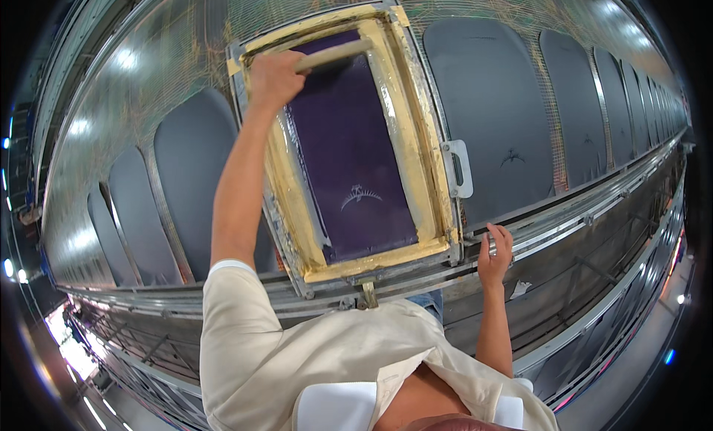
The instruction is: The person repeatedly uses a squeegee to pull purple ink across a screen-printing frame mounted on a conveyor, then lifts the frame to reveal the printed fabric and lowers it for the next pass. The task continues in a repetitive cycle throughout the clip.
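My left hand [275,79] grips the left end of a pale squeegee [336,56], which lies across the far end of a printing screen. The screen's frame [410,96] is edged with yellowish tape. Its dark purple mesh [349,148] carries a small pale crest-like design [361,196] towards the near end. At the right side of the frame a white loop handle [458,169] sticks out. Just beyond the frame's near right corner, my right hand [495,256] hovers by the metal rail, its fingers loosely apart and holding nothing.
Dark rounded fabric panels [486,104] lie in a row along the long table, on both sides of the screen. Those just to the right bear a small dark print. A metal rail [549,234] runs along the table's near edge, close to my body.
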The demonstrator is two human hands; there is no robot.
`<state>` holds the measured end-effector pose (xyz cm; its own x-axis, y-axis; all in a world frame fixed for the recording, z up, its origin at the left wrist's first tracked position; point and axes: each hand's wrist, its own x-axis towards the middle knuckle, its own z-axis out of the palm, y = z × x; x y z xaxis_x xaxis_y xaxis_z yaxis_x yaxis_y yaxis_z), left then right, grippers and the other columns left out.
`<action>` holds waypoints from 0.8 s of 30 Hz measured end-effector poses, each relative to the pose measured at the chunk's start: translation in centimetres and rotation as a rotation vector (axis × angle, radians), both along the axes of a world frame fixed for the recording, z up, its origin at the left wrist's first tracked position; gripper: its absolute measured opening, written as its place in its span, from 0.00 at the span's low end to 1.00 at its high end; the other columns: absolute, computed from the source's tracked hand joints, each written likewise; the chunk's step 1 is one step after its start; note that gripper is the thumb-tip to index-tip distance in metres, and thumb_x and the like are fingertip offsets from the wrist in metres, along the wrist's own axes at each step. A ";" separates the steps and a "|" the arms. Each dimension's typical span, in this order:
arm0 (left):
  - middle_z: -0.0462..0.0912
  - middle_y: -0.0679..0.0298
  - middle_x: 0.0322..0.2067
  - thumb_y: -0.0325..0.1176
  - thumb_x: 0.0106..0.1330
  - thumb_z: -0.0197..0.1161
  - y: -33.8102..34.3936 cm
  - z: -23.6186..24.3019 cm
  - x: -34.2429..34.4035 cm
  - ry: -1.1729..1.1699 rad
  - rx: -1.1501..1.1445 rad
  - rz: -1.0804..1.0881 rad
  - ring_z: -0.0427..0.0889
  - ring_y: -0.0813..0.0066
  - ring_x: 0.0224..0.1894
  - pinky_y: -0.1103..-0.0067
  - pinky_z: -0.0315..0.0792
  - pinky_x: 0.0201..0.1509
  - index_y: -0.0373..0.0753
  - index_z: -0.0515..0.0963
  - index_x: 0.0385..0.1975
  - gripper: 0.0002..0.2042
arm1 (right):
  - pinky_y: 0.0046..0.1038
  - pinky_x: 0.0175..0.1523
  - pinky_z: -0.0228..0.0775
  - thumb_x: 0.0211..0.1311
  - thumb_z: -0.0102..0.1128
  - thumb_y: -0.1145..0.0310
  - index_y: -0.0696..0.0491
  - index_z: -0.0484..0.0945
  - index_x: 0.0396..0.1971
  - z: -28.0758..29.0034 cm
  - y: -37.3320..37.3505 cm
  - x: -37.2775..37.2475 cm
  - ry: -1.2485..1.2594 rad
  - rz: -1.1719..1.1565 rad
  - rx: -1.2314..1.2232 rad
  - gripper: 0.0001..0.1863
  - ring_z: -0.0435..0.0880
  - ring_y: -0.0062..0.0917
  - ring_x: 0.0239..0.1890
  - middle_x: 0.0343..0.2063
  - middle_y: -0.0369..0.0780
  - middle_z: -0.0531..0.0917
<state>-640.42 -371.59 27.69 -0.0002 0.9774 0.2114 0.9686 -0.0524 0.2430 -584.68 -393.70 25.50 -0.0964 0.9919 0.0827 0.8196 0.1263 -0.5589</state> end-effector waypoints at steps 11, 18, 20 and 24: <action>0.89 0.60 0.36 0.48 0.53 0.77 7.3 3.5 -3.9 -0.030 -0.356 0.102 0.86 0.55 0.43 0.62 0.78 0.49 0.47 0.87 0.47 0.22 | 0.41 0.64 0.70 0.63 0.69 0.62 0.49 0.79 0.59 6.9 30.9 -23.6 0.137 0.596 0.252 0.24 0.77 0.43 0.59 0.53 0.44 0.82; 0.88 0.57 0.41 0.54 0.55 0.74 8.6 1.1 -5.4 0.089 -0.326 0.052 0.86 0.53 0.46 0.61 0.78 0.51 0.46 0.86 0.50 0.26 | 0.43 0.50 0.78 0.53 0.73 0.56 0.50 0.87 0.40 4.6 43.0 -38.4 -0.448 0.931 0.054 0.18 0.86 0.45 0.43 0.35 0.47 0.88; 0.88 0.57 0.33 0.51 0.53 0.77 8.8 0.8 -5.2 0.086 -0.272 0.068 0.86 0.54 0.40 0.62 0.77 0.46 0.49 0.87 0.47 0.23 | 0.44 0.45 0.81 0.46 0.73 0.55 0.53 0.89 0.29 2.8 43.8 -39.7 -0.503 0.973 0.002 0.17 0.88 0.47 0.38 0.31 0.50 0.88; 0.87 0.60 0.30 0.51 0.52 0.77 7.8 0.2 -5.1 0.032 -0.283 0.116 0.86 0.56 0.37 0.63 0.77 0.43 0.51 0.87 0.46 0.22 | 0.44 0.44 0.81 0.46 0.73 0.55 0.54 0.88 0.28 1.8 43.9 -39.4 -0.476 0.978 0.118 0.17 0.88 0.47 0.36 0.29 0.51 0.88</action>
